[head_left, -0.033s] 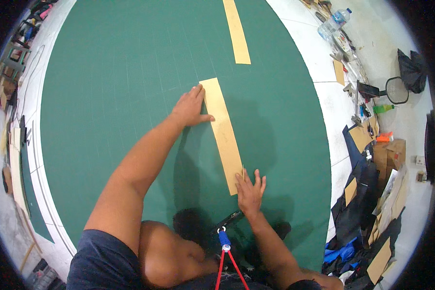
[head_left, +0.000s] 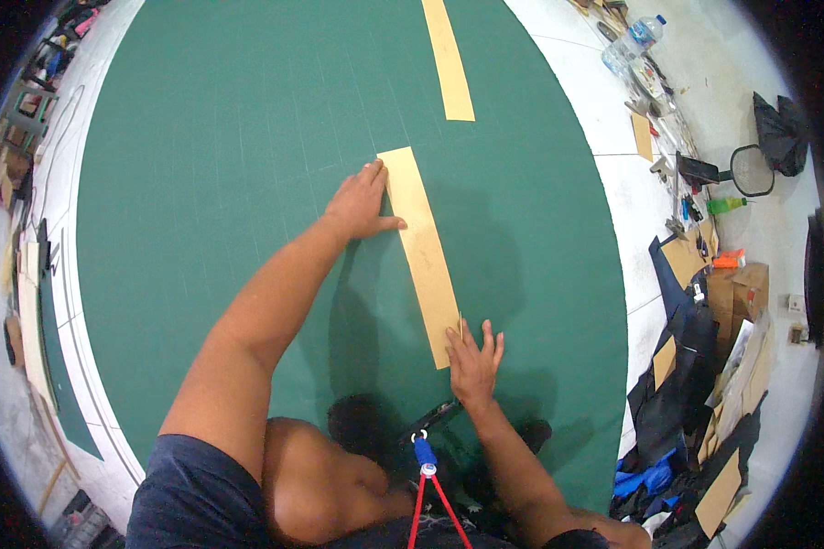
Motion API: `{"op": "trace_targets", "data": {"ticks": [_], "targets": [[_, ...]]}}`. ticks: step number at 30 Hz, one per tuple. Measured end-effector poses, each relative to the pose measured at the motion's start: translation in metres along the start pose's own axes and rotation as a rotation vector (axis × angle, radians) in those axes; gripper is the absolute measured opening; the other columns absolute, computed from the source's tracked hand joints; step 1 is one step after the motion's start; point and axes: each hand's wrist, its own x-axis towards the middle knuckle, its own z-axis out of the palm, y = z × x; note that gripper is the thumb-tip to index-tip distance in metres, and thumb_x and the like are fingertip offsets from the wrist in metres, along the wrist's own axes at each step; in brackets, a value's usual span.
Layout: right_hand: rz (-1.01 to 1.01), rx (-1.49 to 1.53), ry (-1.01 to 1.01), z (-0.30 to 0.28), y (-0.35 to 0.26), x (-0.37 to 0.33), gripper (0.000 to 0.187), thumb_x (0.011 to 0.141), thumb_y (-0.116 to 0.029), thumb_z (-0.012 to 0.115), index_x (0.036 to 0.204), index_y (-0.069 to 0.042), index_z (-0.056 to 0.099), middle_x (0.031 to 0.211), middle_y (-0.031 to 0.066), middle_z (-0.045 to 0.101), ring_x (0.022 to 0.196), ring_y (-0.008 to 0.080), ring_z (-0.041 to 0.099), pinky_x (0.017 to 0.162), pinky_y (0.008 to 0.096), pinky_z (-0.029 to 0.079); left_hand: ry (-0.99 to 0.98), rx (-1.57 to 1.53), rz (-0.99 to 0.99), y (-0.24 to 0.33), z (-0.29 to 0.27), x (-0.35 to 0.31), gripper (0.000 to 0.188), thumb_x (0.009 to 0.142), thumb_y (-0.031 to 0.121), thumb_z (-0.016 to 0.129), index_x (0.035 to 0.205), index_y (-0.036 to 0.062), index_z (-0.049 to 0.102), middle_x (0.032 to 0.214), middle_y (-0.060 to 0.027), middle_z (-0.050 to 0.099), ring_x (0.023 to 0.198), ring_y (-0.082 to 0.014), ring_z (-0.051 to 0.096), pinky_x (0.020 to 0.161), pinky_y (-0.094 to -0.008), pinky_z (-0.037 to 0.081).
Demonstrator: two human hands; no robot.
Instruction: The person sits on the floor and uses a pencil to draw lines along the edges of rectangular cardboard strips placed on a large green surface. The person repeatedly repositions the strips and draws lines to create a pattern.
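Observation:
A long tan cardboard strip (head_left: 421,247) lies at a slant on a wide green cloth (head_left: 201,229) with faint pale lines drawn across it. My left hand (head_left: 362,203) is flat at the strip's far end, thumb on its face and fingers along its left edge. At the near end my right hand (head_left: 473,366) touches the strip's right edge with a fingertip on its face. A thin pale stick (head_left: 461,328) stands between those fingers; its kind is too small to tell. A second tan strip (head_left: 450,69) lies farther off.
White tiles (head_left: 618,210) border the cloth. Along the right are a plastic bottle (head_left: 645,34), a green bottle (head_left: 726,206), a cardboard box (head_left: 737,291) and dark fabric scraps (head_left: 673,366). Wooden pieces (head_left: 29,311) line the left. A red cord (head_left: 418,508) hangs before me.

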Motion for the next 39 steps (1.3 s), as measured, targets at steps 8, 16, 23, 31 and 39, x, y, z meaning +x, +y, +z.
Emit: {"op": "trace_targets", "data": {"ticks": [8, 16, 23, 31, 39], "targets": [[0.028, 0.002, 0.003, 0.003, 0.003, 0.009, 0.038, 0.100, -0.027, 0.058, 0.137, -0.022, 0.063, 0.153, 0.0036, 0.053, 0.145, 0.0428, 0.035, 0.120, 0.0653, 0.018, -0.030, -0.030, -0.033, 0.002, -0.005, 0.010, 0.116, 0.075, 0.057, 0.084, 0.153, -0.0095, 0.030, 0.163, -0.0262, 0.028, 0.150, -0.0388, 0.031, 0.123, -0.0445, 0.032], [0.030, 0.010, -0.029, -0.001, 0.001, 0.014, 0.036, 0.102, -0.030, 0.056, 0.136, -0.022, 0.064, 0.153, 0.0028, 0.052, 0.147, 0.0415, 0.034, 0.121, 0.0646, 0.017, 0.022, 0.032, 0.015, -0.011, 0.008, 0.016, 0.114, 0.075, 0.061, 0.082, 0.152, -0.0070, 0.033, 0.162, -0.0258, 0.030, 0.150, -0.0390, 0.032, 0.121, -0.0458, 0.034], [-0.016, 0.036, 0.039, -0.003, 0.002, 0.012, 0.037, 0.100, -0.029, 0.060, 0.136, -0.022, 0.065, 0.150, 0.0035, 0.056, 0.146, 0.0417, 0.035, 0.121, 0.0646, 0.017, 0.031, 0.060, 0.030, -0.005, 0.002, 0.013, 0.117, 0.073, 0.066, 0.081, 0.152, -0.0060, 0.034, 0.162, -0.0248, 0.030, 0.149, -0.0390, 0.033, 0.121, -0.0451, 0.034], [-0.029, 0.044, 0.057, -0.002, 0.002, 0.014, 0.036, 0.099, -0.030, 0.063, 0.134, -0.022, 0.066, 0.149, 0.0037, 0.057, 0.145, 0.0417, 0.037, 0.120, 0.0647, 0.019, 0.021, 0.088, 0.020, -0.005, 0.000, 0.011, 0.119, 0.072, 0.069, 0.080, 0.153, -0.0056, 0.034, 0.162, -0.0250, 0.030, 0.150, -0.0379, 0.033, 0.122, -0.0443, 0.033], [-0.022, 0.060, 0.055, -0.001, 0.002, 0.014, 0.037, 0.098, -0.030, 0.064, 0.133, -0.022, 0.067, 0.147, 0.0045, 0.059, 0.144, 0.0419, 0.038, 0.120, 0.0644, 0.019, 0.016, 0.092, 0.020, -0.005, 0.002, 0.009, 0.121, 0.072, 0.071, 0.078, 0.154, -0.0050, 0.032, 0.163, -0.0244, 0.030, 0.152, -0.0369, 0.030, 0.123, -0.0452, 0.032]]}}
